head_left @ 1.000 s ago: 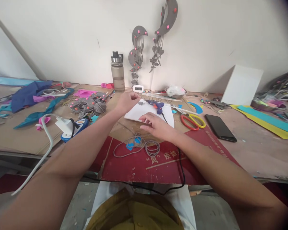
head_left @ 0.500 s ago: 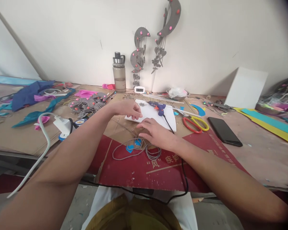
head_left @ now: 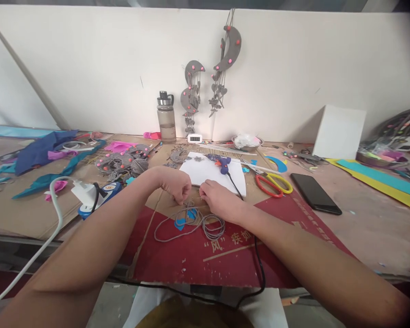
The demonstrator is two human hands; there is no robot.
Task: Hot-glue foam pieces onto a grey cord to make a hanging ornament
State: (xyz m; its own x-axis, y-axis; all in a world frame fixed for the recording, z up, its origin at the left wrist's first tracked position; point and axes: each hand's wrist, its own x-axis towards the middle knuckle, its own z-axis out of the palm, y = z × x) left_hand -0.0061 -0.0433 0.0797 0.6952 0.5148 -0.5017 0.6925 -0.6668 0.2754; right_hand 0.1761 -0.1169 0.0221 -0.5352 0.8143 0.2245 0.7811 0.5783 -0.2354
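My left hand is closed, its fingertips pinched at the upper end of a thin grey cord. The cord lies in loose loops over the red and brown cardboard, with blue scraps under it. Close by on the right, my right hand has its fingers curled together; what they pinch, if anything, is too small to make out. Beyond both hands a blue glue gun rests on white paper. A small grey cut-out lies near its nozzle.
Scissors with red and yellow handles and a black phone lie at right. A power strip is beside my left forearm. Behind stand a bottle and a small clock. The glue gun's black cable hangs over the front edge.
My left hand has come down and nearer from the paper toward the cord, its fingers closing. My right hand's spread fingers have curled together. The view has tilted up slightly.
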